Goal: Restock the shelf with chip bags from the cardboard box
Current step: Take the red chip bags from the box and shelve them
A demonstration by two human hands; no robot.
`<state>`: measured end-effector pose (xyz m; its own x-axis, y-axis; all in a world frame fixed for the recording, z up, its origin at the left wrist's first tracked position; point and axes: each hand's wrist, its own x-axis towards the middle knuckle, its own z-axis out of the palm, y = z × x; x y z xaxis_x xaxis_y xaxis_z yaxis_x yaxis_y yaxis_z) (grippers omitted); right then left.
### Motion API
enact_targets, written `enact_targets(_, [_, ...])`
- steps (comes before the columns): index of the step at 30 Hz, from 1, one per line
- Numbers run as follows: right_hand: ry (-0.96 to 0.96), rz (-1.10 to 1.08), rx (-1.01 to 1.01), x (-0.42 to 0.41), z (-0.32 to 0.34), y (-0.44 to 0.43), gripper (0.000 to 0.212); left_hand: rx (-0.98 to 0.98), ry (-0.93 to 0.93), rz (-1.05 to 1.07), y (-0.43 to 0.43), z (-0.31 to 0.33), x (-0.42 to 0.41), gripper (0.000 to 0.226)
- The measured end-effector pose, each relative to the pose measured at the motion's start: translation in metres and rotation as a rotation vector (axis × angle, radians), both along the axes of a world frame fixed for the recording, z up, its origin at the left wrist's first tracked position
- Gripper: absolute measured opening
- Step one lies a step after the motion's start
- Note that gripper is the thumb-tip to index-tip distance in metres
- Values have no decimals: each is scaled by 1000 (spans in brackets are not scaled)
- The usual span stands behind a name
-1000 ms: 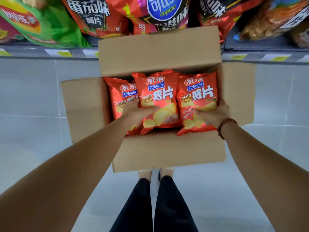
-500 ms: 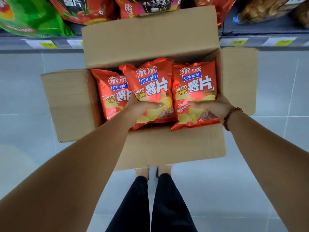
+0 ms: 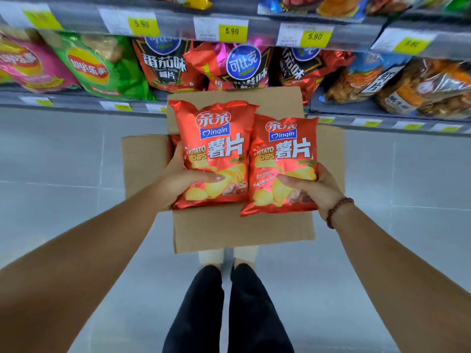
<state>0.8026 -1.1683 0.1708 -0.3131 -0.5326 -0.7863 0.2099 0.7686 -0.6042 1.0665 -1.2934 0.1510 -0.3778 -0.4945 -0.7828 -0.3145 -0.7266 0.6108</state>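
Note:
An open cardboard box [image 3: 242, 230] stands on the floor in front of my feet. My left hand [image 3: 182, 178] grips a red potato chip bag [image 3: 216, 138] by its lower left, thumb across the front. My right hand [image 3: 314, 188] grips a second red chip bag [image 3: 285, 149] at its lower right corner. Both bags are held upright above the box. A sliver of a third red bag [image 3: 174, 140] shows in the box behind my left hand. The shelf [image 3: 76, 104] runs behind the box.
The lower shelf carries green, pink, red-black and clear snack bags [image 3: 102, 64]. An upper shelf rail [image 3: 229, 29] bears yellow 5.90 price tags. Grey tiled floor [image 3: 51, 174] lies on both sides of the box. My legs [image 3: 226, 309] stand just behind the box.
Both hands have lifted their chip bags up out of the box. The view has tilted up, so more of the shelves shows.

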Motion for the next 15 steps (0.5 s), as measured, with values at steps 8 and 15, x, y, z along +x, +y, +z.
enact_targets(8, [55,5,-211,11,155,-27,82,-238,72,11,-31,178,9,107])
enact_targets(15, [124,-16,-481,15,326,-51,65,-506,157,-54,-64,360,15,89])
